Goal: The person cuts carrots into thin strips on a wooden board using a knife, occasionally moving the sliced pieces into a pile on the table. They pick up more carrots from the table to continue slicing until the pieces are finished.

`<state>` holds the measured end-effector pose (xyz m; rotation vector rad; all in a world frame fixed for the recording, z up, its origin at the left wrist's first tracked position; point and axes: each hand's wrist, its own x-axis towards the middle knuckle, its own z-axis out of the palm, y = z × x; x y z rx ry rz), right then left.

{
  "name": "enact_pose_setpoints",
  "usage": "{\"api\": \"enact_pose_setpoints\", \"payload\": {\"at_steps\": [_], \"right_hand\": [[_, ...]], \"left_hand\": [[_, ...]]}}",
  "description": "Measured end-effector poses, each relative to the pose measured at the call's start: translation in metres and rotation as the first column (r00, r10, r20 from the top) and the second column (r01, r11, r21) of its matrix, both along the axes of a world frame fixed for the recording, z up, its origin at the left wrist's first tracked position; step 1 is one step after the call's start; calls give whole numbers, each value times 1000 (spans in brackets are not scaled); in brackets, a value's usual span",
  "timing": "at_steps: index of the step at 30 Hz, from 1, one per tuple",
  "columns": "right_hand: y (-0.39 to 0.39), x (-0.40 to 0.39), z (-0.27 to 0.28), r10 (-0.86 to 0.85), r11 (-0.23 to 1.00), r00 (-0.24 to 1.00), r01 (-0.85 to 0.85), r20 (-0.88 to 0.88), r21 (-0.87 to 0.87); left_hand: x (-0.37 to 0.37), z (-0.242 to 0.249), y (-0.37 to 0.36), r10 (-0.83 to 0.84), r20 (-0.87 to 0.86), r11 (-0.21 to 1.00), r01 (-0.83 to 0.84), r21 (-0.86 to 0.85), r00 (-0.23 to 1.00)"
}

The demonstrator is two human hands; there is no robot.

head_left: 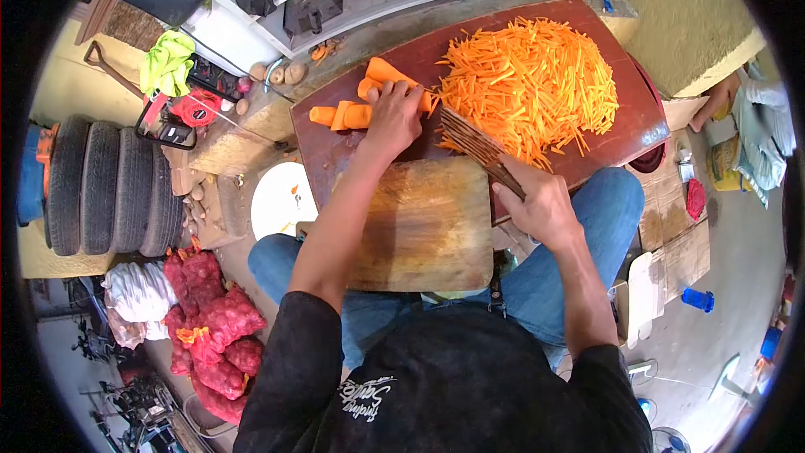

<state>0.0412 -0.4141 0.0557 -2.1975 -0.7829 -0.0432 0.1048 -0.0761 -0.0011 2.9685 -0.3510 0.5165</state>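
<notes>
My right hand [545, 201] is wrapped round the handle of a broad, brown-streaked knife [478, 141]. Its blade lies over the near left edge of a large heap of shredded carrot [528, 84] on the dark red table [335, 164]. My left hand [396, 120] rests with bent fingers on peeled carrot pieces [383, 72] at the table's left part; what its fingertips hold is partly hidden. More thick carrot pieces [340, 116] lie just left of that hand. A worn wooden cutting board [423, 226] sits above my lap, between my forearms.
Red net sacks [214, 327] and stacked tyres [117, 189] stand at the left. A white round lid or basin [283, 197] is beside the table's left edge. A metal shelf [377, 13] stands beyond the table. A blue object [698, 300] lies on the floor at the right.
</notes>
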Motion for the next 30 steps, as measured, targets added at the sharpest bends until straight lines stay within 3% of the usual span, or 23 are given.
{"api": "enact_pose_setpoints", "payload": {"at_steps": [5, 8, 11, 16, 19, 22, 23, 26, 28, 30], "right_hand": [[-1, -1, 3, -7, 1000, 1000, 7, -14, 2], [0, 0, 4, 13, 1000, 999, -13, -30, 16], [3, -1, 2, 22, 998, 999, -19, -41, 65], [0, -3, 6, -11, 1000, 999, 12, -52, 25], [-1, -3, 6, -51, 999, 998, 50, -48, -7], [0, -6, 3, -38, 999, 999, 38, 13, 5], [2, -8, 3, -27, 1000, 999, 26, 42, 15], [7, -20, 10, 3, 1000, 1000, -4, -5, -15], [5, -29, 15, 39, 998, 997, -42, -62, -50], [12, -44, 20, 68, 991, 961, -34, -267, 131]], "left_hand": [[2, -7, 5, -85, 101, 996, 84, 18, 991], [-8, -4, 0, -21, 72, 1000, 23, -20, 997], [-5, -22, 6, -42, 149, 996, 54, -74, 988], [-41, 5, -7, 2, 137, 991, 16, -131, 991], [-89, 29, -3, 85, 45, 939, -65, -336, 995], [-136, 45, -5, 134, -102, 736, -168, -656, 986], [-146, 49, -4, 90, -139, 756, -159, -635, 986], [-170, 44, -10, -30, -187, 748, -102, -656, 982], [-184, 38, -21, 26, -170, 753, -131, -645, 985], [-193, 42, -30, 71, -158, 754, -157, -638, 985]]}}
